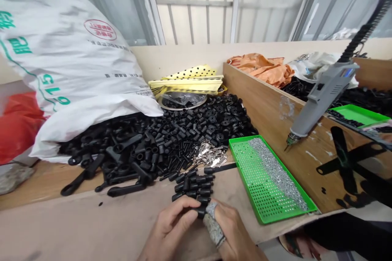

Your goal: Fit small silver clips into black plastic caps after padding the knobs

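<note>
My left hand [171, 226] and my right hand [228, 228] meet at the near edge of the board, fingers pinched together on a small black plastic tube [200, 212]. A grey cloth wrap [212, 222] covers my right forefinger. Just beyond the fingertips lies a neat cluster of black tubes [194, 185]. Farther back spreads a big heap of black plastic parts [159, 138], with long black levers [104, 171] at its left and a small pile of shiny metal clips [211, 154] at its right.
A green perforated tray [245, 159] holding small silver screws sits to the right. A grey electric screwdriver [321, 98] hangs over a wooden divider [266, 102]. A large white sack [61, 57] stands at the left. Yellow folded sheets [190, 81] lie at the back.
</note>
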A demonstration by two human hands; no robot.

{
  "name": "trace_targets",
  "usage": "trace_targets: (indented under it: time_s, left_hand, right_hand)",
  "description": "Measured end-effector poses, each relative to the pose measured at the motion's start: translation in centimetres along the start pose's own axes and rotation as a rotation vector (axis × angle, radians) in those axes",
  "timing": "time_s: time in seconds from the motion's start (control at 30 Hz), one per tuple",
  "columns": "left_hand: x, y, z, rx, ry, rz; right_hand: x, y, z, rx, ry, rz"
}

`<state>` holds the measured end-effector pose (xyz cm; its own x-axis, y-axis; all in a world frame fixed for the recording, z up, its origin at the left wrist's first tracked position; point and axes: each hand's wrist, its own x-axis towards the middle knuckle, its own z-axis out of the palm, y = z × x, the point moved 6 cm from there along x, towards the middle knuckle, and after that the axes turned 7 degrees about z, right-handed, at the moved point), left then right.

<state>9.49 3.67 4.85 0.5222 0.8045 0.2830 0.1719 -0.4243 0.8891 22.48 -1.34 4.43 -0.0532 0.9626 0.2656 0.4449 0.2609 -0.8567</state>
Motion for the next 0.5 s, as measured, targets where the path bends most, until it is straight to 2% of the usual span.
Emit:
trace_targets:
  time_s: [0.17, 0.27, 0.37, 0.43, 0.5]
  left_hand:
    - [-0.5, -0.5, -0.2, -0.036, 0.073, 0.073]
    - [-0.5, -0.9, -0.5, -0.030, 0.077, 0.085]
    - [-0.8, -2.0, -1.4, -0.049, 0.132, -0.005]
    - [-1.6, -3.0, -2.2, -0.073, 0.200, -0.079]
    - [-3.0, -3.9, -2.9, -0.069, 0.256, -0.125]
  right_hand:
    - [-0.2, 1.3, 1.5, -0.002, -0.067, 0.154]
    - [0.5, 0.5, 1.1, -0.042, -0.095, 0.176]
    - [2.1, -0.7, -0.1, -0.112, -0.115, 0.146]
    - [3.7, -0.7, -1.3, -0.288, -0.082, 0.154]
    - [5.2, -0.2, -2.1, -0.606, -0.059, 0.158]
